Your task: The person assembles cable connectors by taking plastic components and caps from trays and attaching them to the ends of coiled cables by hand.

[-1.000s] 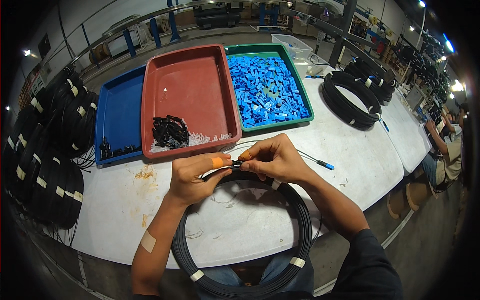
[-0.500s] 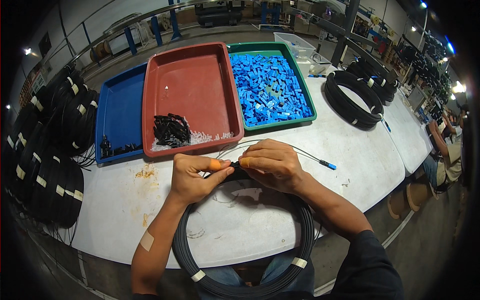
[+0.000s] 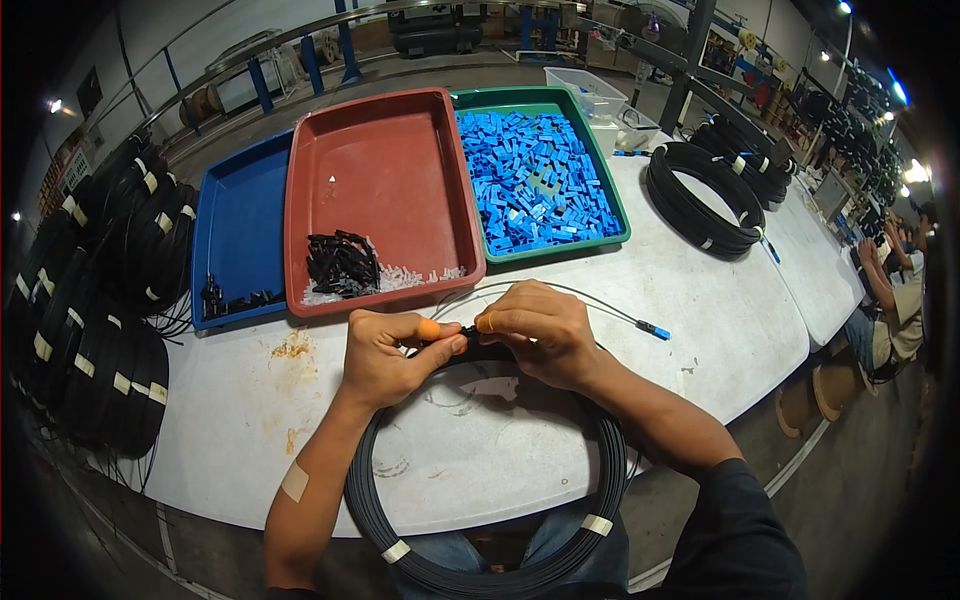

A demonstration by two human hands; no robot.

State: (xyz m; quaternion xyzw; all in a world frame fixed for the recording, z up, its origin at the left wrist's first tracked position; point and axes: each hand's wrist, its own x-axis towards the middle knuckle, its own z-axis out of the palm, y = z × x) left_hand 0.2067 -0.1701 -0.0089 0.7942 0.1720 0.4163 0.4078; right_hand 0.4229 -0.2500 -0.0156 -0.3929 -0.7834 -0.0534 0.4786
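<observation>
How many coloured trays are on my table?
3: the blue tray at left, the red tray in the middle, and the green tray at right. The red one hides part of the blue one; any stacked underneath would be hidden.

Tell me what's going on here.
A person's left hand and right hand hold a small black part between them, at the far side of a black cable coil. The coil overhangs the near edge of the white table. Beyond are blue, red and green trays.
</observation>
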